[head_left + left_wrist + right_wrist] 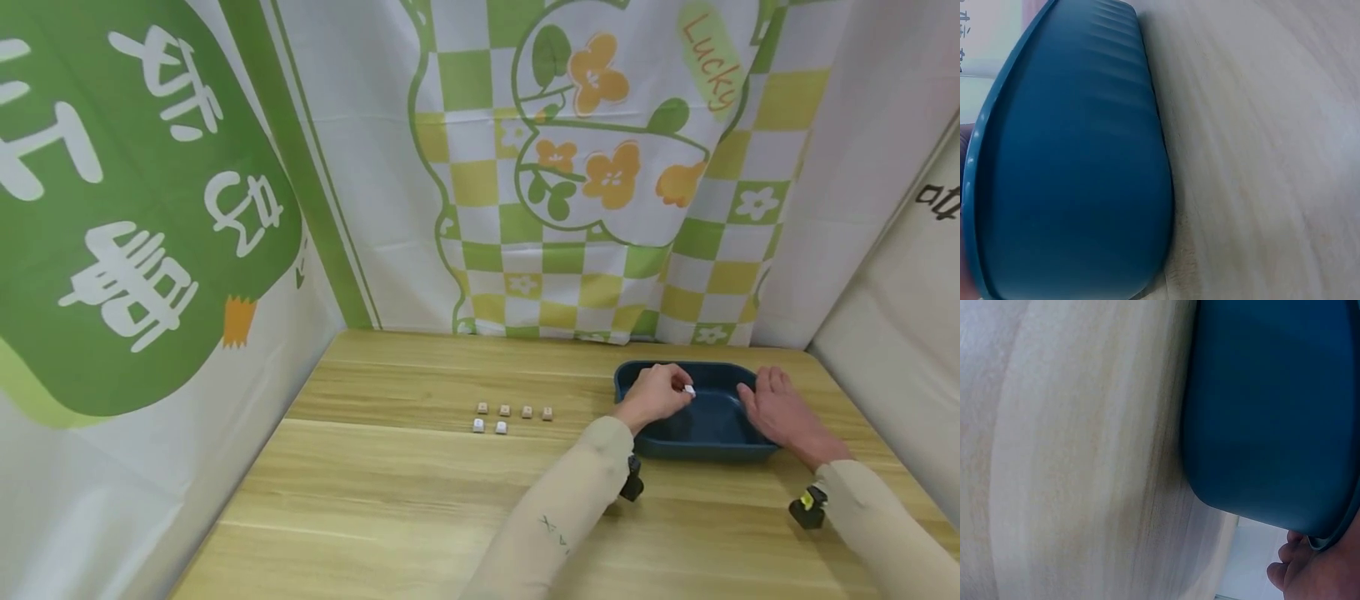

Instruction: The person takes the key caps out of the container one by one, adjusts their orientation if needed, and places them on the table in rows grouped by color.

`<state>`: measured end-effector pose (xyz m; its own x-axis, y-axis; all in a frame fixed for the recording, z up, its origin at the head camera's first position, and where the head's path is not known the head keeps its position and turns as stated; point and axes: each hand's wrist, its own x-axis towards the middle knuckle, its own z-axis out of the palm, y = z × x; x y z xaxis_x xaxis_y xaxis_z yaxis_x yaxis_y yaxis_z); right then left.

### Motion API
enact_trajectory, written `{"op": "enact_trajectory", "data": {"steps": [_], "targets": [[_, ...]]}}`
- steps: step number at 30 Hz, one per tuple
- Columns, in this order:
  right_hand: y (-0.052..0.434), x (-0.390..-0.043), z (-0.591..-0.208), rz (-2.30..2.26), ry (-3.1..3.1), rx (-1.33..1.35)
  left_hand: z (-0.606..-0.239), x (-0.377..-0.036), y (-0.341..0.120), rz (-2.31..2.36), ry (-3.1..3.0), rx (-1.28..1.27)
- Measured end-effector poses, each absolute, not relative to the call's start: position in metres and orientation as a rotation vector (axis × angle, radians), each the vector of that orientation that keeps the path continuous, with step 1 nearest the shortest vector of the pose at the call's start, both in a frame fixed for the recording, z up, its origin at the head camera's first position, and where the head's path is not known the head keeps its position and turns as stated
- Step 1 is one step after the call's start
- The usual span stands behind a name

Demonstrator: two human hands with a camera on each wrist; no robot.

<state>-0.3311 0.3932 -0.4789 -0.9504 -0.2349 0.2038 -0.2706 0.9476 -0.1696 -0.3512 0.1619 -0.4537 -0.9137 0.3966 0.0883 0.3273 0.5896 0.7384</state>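
Observation:
In the head view, my left hand (654, 393) pinches a small white keycap (689, 390) between thumb and fingers, over the inside of a dark blue plastic basin (705, 452). My right hand (787, 414) holds the basin's right rim, thumb on the inner side and fingers over the edge. Bunched fingers (1288, 559) show past the rim in the right wrist view. The left wrist view is mostly filled by the basin's outer wall (1079, 156), which hides most of the left hand.
Left of the basin on the wooden table (360, 492) lie several beige keycaps (505, 411) in a row, with two white keycaps (501, 427) in front of them. Printed cloth (480, 167) hangs behind the table and along both sides.

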Motion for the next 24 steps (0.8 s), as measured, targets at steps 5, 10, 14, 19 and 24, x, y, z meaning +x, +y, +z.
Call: {"op": "enact_trajectory", "data": {"steps": [5,10,14,19,24], "targets": [[0.393,-0.333,-0.477,0.331,-2.963,0.345,-0.451,-0.352,0.157,1.260,2.713,0.672],[0.396,-0.334,-0.480,0.328,-2.953,0.366,-0.447,-0.353,0.149,1.322,2.658,0.680],[0.398,-0.335,-0.483,0.340,-2.945,0.377,-0.448,-0.352,0.142,1.348,2.662,0.681],[0.398,-0.333,-0.482,0.341,-2.961,0.377,-0.448,-0.353,0.137,1.368,2.654,0.681],[0.397,-0.331,-0.480,0.367,-2.976,0.366,-0.445,-0.353,0.131,1.390,2.634,0.708]]}}
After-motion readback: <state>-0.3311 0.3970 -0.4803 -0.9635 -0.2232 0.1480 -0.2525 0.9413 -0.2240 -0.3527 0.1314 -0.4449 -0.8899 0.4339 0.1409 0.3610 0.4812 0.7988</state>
